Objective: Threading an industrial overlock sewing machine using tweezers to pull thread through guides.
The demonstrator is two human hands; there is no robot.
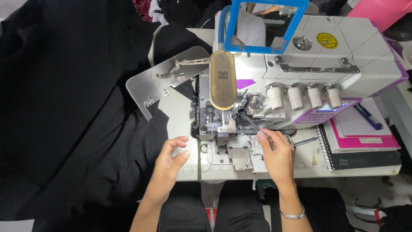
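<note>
A white overlock sewing machine stands on a white table. My right hand holds thin metal tweezers whose tips reach into the needle and looper area under an oval lamp. My left hand rests open at the table's front edge, just left of the needle plate, holding nothing. Black fabric lies heaped to the left, touching the table.
A swung-open metal cover plate juts out left of the machine. Several tension knobs line its front. Notebooks with a blue pen lie at the right. A blue-framed mirror sits on top.
</note>
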